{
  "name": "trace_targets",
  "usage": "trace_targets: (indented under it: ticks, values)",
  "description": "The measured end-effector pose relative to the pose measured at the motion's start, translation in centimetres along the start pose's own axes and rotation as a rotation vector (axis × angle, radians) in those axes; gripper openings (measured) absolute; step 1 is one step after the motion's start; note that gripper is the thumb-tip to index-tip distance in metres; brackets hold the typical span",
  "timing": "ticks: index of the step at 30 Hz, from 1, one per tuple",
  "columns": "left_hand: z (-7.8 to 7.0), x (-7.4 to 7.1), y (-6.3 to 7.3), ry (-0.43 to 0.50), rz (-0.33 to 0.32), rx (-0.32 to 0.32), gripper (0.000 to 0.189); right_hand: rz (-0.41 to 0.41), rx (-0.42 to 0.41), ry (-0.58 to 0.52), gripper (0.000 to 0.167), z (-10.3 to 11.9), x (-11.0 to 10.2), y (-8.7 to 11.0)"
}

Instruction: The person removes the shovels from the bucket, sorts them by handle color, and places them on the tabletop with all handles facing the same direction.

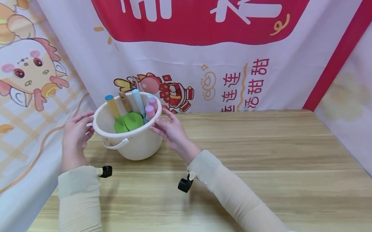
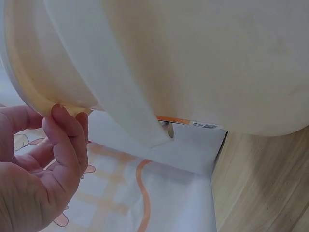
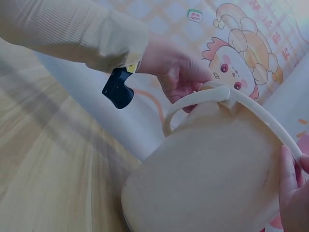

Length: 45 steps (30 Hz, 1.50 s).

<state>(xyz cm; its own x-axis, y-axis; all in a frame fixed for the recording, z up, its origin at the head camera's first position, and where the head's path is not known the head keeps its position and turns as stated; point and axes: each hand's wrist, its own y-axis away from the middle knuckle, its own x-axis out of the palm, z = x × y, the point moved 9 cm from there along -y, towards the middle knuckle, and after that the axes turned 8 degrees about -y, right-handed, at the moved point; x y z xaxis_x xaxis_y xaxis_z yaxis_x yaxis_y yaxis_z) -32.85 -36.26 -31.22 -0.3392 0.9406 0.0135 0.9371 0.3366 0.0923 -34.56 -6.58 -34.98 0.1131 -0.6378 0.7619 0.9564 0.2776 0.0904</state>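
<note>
The cream bucket (image 1: pixel 140 147) lies directly between the two hands: just inward of the left hand (image 1: pixel 77 133), to its right, and just inward of the right hand (image 1: pixel 174 130), to its left. Neither hand is clearly nearer, since both touch the rim at roughly opposite sides. The left hand pinches the rim's edge with bent fingers; the right hand grips it too, thumb over the lip and fingers against the outer wall. The bucket's long axis looks close to upright and runs down between the hands, with the mouth at their level and the base below, over the tabletop (image 1: pixel 253 161); whether the base touches the wood or sits just above it, I cannot tell. The white carrying handle (image 1: pixel 120 144) hangs against the near side, closer to the left hand than to the right. Inside, a yellow handle (image 1: pixel 112 107) leans on the left hand's side, a brown handle (image 1: pixel 125 101) and a light blue handle (image 1: pixel 137 99) stand midway, and pink handles (image 1: pixel 149 112) sit just beside the right hand, with green flat pieces (image 1: pixel 128 122) between the hands.
</note>
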Motion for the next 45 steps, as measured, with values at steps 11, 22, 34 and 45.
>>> trace_targets:
  ticks: [11, 22, 34, 45]
  values:
    - [0.7, 0.2, -0.2, 0.077, -0.015, -0.031, 0.025, -0.021, 0.012, 0.023, 0.061, 0.2, -0.6, 0.1]
    - [0.7, 0.7, 0.1, 0.098, 0.015, -0.037, 0.025, -0.003, 0.021, 0.000, 0.056, 0.4, -0.8, 0.4]
    - [0.8, 0.7, 0.5, 0.105, 0.046, -0.026, 0.027, 0.016, 0.018, 0.023, 0.057, 0.5, -1.0, 0.4]
    - [0.7, 1.2, 0.7, 0.118, 0.069, 0.000, 0.026, 0.027, 0.004, 0.018, 0.055, 0.9, -1.3, 0.6]
